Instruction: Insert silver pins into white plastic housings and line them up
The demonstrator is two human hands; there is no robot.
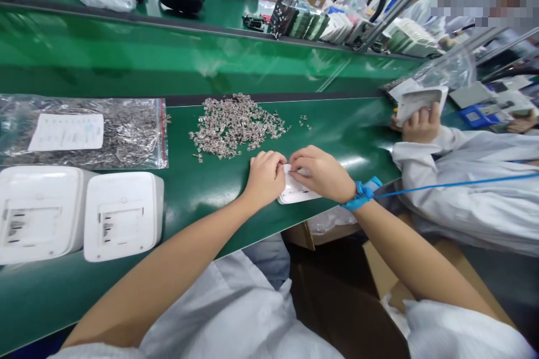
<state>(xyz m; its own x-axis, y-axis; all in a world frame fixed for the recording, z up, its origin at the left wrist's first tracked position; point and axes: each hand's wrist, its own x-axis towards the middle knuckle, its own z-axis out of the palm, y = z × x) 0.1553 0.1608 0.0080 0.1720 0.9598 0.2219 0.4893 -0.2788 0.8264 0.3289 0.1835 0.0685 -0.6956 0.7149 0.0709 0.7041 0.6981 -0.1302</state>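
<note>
A white plastic housing (290,193) lies on the green table near its front edge, partly covered by my hands. My left hand (268,175) is closed at the housing's upper left edge, fingertips pressed together. Over the housing's upper part, my right hand (318,171) has its fingers pinched; whatever lies between them is too small to name. A blue strap is round my right wrist. Beyond my hands is a pile of small metal clips (236,125), with a few loose ones to its right.
Two stacks of white housings (124,213) and a bag of metal parts (130,134) are at the left. A person's hand (422,124) holds a white shell at the right. Behind runs a green belt (168,56). Open cardboard boxes (301,234) stand below the table edge.
</note>
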